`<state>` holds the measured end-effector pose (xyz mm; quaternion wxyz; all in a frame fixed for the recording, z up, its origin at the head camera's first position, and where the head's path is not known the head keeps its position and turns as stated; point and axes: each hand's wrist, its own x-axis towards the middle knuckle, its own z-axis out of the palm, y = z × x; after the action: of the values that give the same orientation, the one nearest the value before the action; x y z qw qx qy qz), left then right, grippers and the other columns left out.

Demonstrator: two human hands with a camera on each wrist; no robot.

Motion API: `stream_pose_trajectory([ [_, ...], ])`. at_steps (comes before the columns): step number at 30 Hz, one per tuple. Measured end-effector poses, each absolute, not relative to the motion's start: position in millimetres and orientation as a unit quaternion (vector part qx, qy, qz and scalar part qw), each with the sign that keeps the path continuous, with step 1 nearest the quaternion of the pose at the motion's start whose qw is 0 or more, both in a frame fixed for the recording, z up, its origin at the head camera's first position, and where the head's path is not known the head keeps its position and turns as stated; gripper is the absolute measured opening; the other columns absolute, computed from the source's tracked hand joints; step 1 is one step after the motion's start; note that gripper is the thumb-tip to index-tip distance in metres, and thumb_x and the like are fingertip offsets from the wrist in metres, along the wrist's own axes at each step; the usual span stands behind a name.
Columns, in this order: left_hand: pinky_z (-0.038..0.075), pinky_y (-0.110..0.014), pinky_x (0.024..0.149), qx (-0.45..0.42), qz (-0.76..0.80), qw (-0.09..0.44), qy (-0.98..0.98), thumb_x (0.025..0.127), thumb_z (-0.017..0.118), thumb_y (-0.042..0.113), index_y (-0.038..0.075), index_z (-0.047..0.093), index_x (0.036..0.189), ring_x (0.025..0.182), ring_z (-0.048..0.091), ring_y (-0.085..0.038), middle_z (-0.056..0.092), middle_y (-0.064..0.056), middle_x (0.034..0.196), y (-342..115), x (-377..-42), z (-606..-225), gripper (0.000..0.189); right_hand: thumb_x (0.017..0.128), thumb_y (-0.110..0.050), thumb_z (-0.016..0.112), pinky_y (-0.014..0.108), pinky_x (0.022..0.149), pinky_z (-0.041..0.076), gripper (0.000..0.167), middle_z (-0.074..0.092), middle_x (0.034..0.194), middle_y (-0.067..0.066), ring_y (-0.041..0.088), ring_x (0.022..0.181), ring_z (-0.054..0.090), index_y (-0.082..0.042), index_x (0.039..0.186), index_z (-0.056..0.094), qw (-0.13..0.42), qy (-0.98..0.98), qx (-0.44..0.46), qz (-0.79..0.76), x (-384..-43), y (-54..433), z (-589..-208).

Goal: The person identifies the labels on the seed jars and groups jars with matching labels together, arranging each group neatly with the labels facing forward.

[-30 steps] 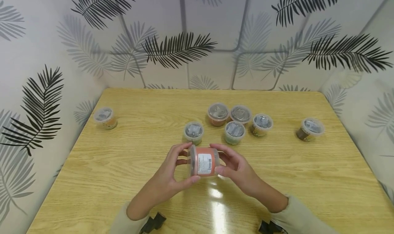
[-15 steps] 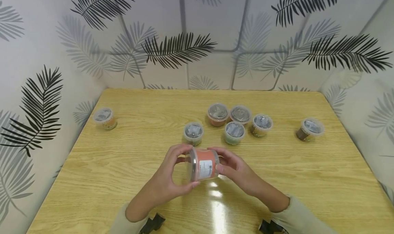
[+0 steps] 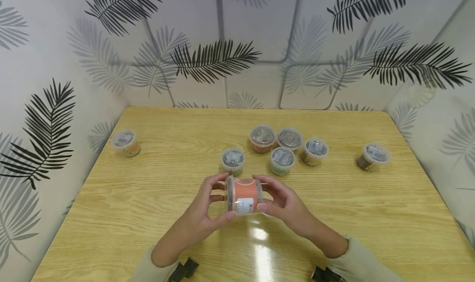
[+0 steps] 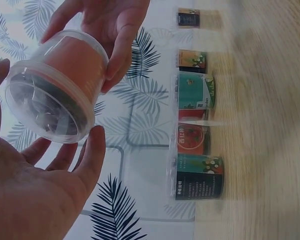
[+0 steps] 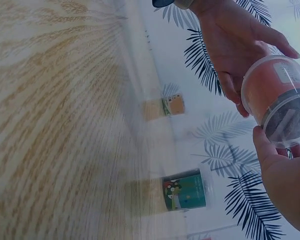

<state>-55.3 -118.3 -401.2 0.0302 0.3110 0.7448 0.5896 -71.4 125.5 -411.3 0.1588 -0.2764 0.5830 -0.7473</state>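
Note:
A clear plastic cup (image 3: 245,191) with an orange-red band and a small white sticker lies on its side in the air, held between both hands above the table. My left hand (image 3: 204,210) grips its wide lidded end, thumb at the near edge and fingers behind. On the other end, my right hand (image 3: 285,201) pinches the narrower base between thumb and fingers. Dark contents show through the clear lid (image 4: 47,107) in the left wrist view. The right wrist view shows the same cup (image 5: 277,82) with a hand at each end.
Beyond the hands stand several lidded cups, among them a red one (image 3: 262,138), a green one (image 3: 283,160) and a single cup (image 3: 233,161) just behind the held one. Another cup (image 3: 127,143) is at far left, one more (image 3: 374,156) at far right. A leaf-patterned covering (image 3: 256,84) surrounds the wooden table (image 3: 148,199).
The held cup has turned about its length, so its white sticker has moved down toward the thumbs. It tilted briefly, then levelled. Both hands stay in nearly the same place; the standing cups have not moved.

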Motion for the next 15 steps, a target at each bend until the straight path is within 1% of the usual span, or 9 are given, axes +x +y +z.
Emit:
stream_pose_trajectory([
  [4, 0.043, -0.034, 0.095, 0.314, 0.598, 0.027, 0.737, 0.084, 0.069, 0.011, 0.017, 0.022, 0.141, 0.117, 0.039, -0.026, 0.031, -0.004, 0.137, -118.2, -55.6, -402.8, 0.074, 0.087, 0.006, 0.059, 0.04, 0.097, 0.042, 0.059, 0.035, 0.138, 0.019, 0.028, 0.123, 0.041, 0.006, 0.138, 0.031, 0.16, 0.57, -0.283, -0.755, -70.9, 125.0, -412.4],
  [10, 0.044, -0.035, 0.095, 0.323, 0.585, -0.013, 0.744, 0.075, 0.075, 0.004, 0.011, 0.027, 0.139, 0.116, 0.04, -0.028, 0.033, -0.007, 0.136, -116.6, -52.8, -398.4, 0.08, 0.088, 0.005, 0.058, 0.039, 0.1, 0.039, 0.061, 0.026, 0.141, 0.024, 0.027, 0.127, 0.035, 0.005, 0.141, 0.026, 0.167, 0.566, -0.31, -0.745, -71.8, 127.6, -411.8],
  [15, 0.045, -0.041, 0.094, 0.337, 0.572, -0.048, 0.746, 0.068, 0.076, -0.004, -0.003, 0.031, 0.134, 0.116, 0.041, -0.028, 0.036, -0.016, 0.131, -112.4, -46.8, -379.1, 0.08, 0.093, 0.0, 0.051, 0.037, 0.099, 0.04, 0.058, 0.027, 0.144, 0.018, 0.028, 0.128, 0.033, 0.001, 0.144, 0.022, 0.176, 0.597, -0.315, -0.716, -72.2, 131.1, -412.5],
])
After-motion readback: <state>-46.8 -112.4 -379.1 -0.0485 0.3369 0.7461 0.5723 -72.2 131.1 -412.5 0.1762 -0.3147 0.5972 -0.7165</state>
